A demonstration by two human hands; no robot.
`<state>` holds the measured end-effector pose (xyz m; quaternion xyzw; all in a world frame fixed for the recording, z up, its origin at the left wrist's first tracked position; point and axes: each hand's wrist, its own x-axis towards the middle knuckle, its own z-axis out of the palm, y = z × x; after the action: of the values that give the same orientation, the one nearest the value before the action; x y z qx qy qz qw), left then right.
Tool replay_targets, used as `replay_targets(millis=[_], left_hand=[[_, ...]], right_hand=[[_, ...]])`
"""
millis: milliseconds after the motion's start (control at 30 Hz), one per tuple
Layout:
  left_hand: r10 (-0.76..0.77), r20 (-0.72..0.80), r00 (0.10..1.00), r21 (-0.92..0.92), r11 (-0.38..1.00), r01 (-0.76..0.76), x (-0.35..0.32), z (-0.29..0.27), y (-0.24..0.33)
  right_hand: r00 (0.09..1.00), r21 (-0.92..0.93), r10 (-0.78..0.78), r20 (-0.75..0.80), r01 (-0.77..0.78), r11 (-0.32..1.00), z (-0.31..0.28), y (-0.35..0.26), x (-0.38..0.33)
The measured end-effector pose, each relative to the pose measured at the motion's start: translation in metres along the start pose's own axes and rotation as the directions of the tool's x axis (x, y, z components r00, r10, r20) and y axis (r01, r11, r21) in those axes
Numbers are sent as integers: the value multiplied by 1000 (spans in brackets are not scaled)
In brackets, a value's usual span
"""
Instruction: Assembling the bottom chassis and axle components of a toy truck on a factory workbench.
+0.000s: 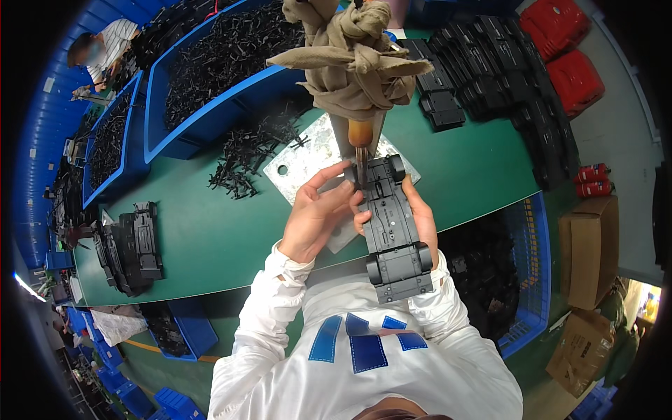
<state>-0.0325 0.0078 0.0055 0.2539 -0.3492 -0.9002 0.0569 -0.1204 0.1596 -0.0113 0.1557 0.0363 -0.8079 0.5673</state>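
A black plastic toy car chassis (392,227) with four-cornered wheels lies tilted in front of me, its underside up. My right hand (420,217) grips its right side, with fingertips showing at the left edge. My left hand (315,213) has its thumb and fingers closed at the chassis's far left wheel; the exact contact is partly hidden. Over that far end a vertical power tool (360,133), its upper body wrapped in knotted brown cloth (360,66), points its metal tip down onto the chassis. Beneath is a shiny metal plate (301,164).
Small black parts (245,154) are heaped on the green table (203,231), beside a large blue bin (231,115) of more parts. Black chassis stand stacked left (133,245) and far right (490,70). A blue crate (535,280) sits below. Another person (105,56) works far left.
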Motion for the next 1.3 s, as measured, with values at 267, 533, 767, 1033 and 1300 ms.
replay_targets(millis=[267,533,767,1033,1300], left_hand=[[7,6,1000,-29,1000,-7,-1,0,0],[4,31,1000,-41,999,-2,0,-2,-1],[-3,23,1000,-37,999,4,1,-2,-1],[-4,34,999,-53,999,6,0,-2,0],[-2,38,999,-59,998,5,0,-3,-1]], right_hand=[[1000,13,2,8,-2,1000,1,0,0],[1000,32,7,8,-8,999,0,1,0],[1000,27,4,9,-4,1000,-2,-1,1],[1000,33,11,14,-11,999,-2,0,1],[1000,46,9,5,-9,999,2,1,-1]])
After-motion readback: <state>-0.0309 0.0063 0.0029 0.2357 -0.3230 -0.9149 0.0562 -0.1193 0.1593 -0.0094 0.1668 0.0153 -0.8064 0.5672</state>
